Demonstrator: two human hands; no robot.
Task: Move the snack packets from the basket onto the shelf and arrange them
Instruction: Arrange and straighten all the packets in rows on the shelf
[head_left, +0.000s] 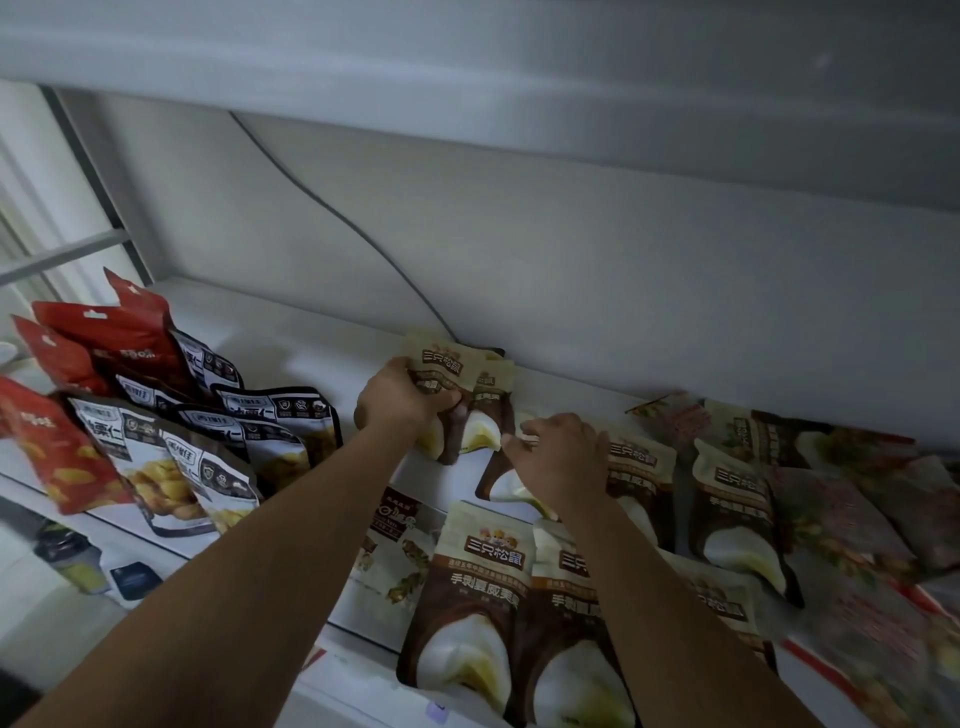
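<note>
Hands work among snack packets on a white shelf (291, 332), seen from above. At centre frame the left hand (402, 402) curls its fingers and thumb around the middle of a beige-and-brown packet (441, 366), held upright near the shelf's back panel (571, 260). A second matching packet (491, 410) stands just behind it, touching it on the right. The right hand (563, 460), just right of centre, has its fingers bent, the tips close to that second packet's lower edge; whether they grip anything cannot be told. A flat brown packet (498, 486) lies partly under this hand.

More brown packets (472, 587) lie overlapping at lower centre, beneath the right forearm, and others (737, 514) stretch toward the right. Blurred reddish packets (841, 519) fill the right edge. At left of frame, white-and-black packets (270, 410) stand in leaning rows, with red packets (104, 332) behind them at upper left.
</note>
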